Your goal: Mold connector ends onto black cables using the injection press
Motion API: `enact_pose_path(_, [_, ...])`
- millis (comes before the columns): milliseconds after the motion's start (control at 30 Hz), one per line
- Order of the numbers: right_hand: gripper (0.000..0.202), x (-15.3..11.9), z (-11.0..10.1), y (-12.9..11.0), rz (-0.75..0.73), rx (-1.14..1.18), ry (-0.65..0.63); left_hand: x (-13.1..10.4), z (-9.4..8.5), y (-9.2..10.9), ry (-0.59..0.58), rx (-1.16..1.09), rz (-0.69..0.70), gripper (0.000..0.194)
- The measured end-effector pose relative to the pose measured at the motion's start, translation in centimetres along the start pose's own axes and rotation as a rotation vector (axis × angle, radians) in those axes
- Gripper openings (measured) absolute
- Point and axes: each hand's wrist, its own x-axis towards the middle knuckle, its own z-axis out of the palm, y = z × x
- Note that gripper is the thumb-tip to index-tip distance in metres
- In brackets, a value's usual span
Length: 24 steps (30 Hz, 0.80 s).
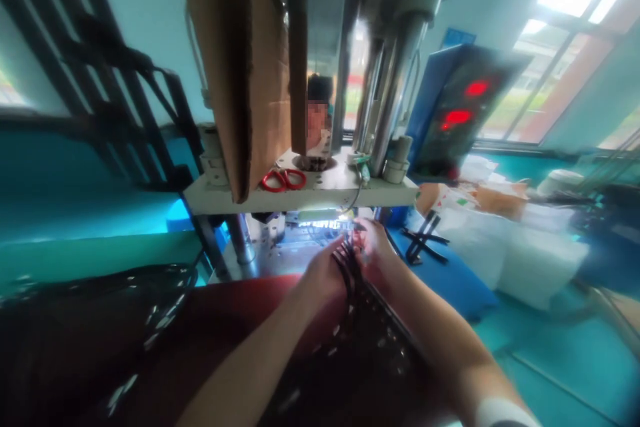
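We have thin, black, cable-like strands (353,278) just before the pale metal press (300,200); they look light, flexible, best pinched near their ends. Our left hand (325,273) grips them; we cannot tell whether our right hand (376,248) does. Red scissor handles (286,181) lie on the press.

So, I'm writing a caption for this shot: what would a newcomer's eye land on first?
Probably the glowing red lights on the blue-sided control box at right. Next, the red scissor handles on the pale machine plate, near the centre. Lower down, the left hand holds thin dark strips, with the right hand close beside it.
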Motion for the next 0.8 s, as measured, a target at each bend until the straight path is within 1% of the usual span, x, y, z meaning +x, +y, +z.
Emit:
enact_pose_path(67, [0.013, -1.4, -1.0, -0.2, -0.001, 0.030, 0.052, -0.6, 0.7, -1.5, 0.023, -0.035, -0.029, 0.021])
enact_pose_path(133, [0.016, -2.8, -2.0, -0.4, -0.023, 0.051, 0.106, -1.3, 1.3, -3.3, 0.086, -0.039, -0.044, 0.024])
enact_pose_path(200, [0.017, -4.0, -3.2, -0.5, -0.050, 0.073, 0.160, -2.5, 1.8, -5.4, 0.152, 0.016, -0.042, 0.027])
enact_pose_path(233, [0.016, -4.6, -3.9, -0.6, -0.064, 0.084, 0.188, -3.2, 2.0, -6.6, 0.159, 0.069, -0.038, 0.028])
enact_pose_path(300, [0.014, -5.6, -5.7, -0.8, -0.081, 0.096, 0.241, -4.9, 2.1, -8.8, 0.117, 0.193, -0.011, 0.028])
enact_pose_path(400, [0.011, -7.5, -8.9, -1.0, -0.096, 0.068, 0.297, -7.4, 2.1, -11.1, -0.016, 0.357, 0.065, 0.025])
enact_pose_path(500, [0.009, -9.9, -12.1, -0.9, -0.093, -0.011, 0.337, -8.6, 2.0, -11.7, -0.123, 0.462, 0.091, 0.022])
enact_pose_path(600, [0.010, -12.7, -14.7, -0.7, -0.061, -0.126, 0.346, -8.5, 2.2, -11.5, -0.146, 0.524, 0.114, 0.021])
enact_pose_path(733, [0.018, -15.9, -16.9, -0.1, -0.032, -0.322, 0.242, -7.8, 2.4, -11.2, -0.165, 0.579, 0.110, 0.020])
enact_pose_path(800, [0.020, -16.9, -17.6, 0.2, -0.074, -0.503, 0.186, -7.7, 2.5, -11.1, -0.179, 0.605, 0.088, 0.020])
